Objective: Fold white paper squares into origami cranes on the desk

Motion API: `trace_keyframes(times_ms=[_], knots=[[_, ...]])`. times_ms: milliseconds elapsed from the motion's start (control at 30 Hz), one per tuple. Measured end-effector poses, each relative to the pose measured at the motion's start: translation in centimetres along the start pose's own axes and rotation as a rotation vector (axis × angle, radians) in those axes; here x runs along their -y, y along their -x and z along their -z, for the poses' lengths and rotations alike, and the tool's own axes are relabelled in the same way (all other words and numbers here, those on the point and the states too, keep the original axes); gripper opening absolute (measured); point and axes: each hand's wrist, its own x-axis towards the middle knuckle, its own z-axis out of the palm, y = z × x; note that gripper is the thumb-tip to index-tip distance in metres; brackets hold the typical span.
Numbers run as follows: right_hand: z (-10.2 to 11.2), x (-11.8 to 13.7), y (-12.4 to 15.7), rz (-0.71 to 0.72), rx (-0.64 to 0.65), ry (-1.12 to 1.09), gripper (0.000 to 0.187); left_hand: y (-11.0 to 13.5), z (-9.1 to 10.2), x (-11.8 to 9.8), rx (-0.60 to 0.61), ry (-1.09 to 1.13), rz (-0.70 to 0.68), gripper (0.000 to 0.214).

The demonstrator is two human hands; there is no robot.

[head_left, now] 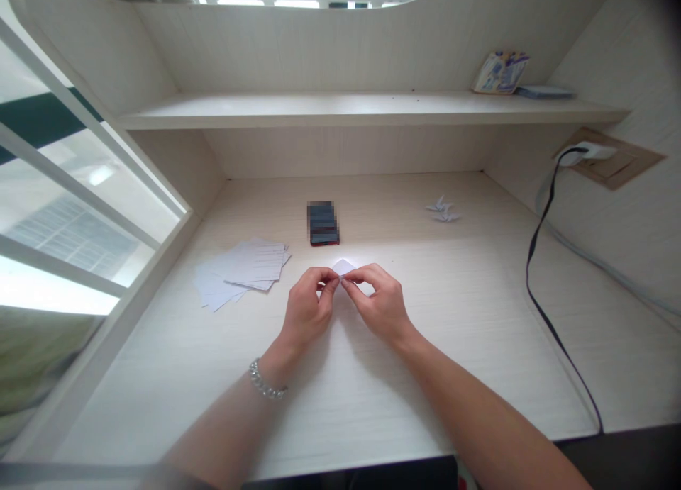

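A small white piece of folded paper (pixel 343 266) is pinched between both hands above the middle of the desk. My left hand (pixel 311 302), with a beaded bracelet at the wrist, grips it between thumb and forefinger. Opposite, my right hand (pixel 379 300) pinches the same paper, its fingertips almost touching those of the left. The fingers hide part of the paper, so its full shape cannot be made out. To the left lies a loose, fanned stack of paper sheets (pixel 250 266), some with faint lines.
A dark, pixelated phone-like object (pixel 322 223) lies behind my hands. Small folded paper figures (pixel 443 210) rest at the back right. A shelf (pixel 319 110) overhangs the desk, with a printed packet (pixel 500 72) on it. A black cable (pixel 532 263) runs down the right side from a wall socket.
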Motion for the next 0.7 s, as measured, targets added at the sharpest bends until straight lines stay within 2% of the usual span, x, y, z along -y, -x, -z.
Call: trace_keyframes(times_ms=[267, 700], knots=[[-0.06, -0.09, -0.09, 0.046, -0.001, 0.057, 0.010, 0.00, -0.06, 0.12, 0.020, -0.016, -0.044, 0.010], [0.14, -0.26, -0.10, 0.106, 0.040, 0.306, 0.013, 0.02, -0.05, 0.07, 0.013, -0.037, -0.048, 0.010]])
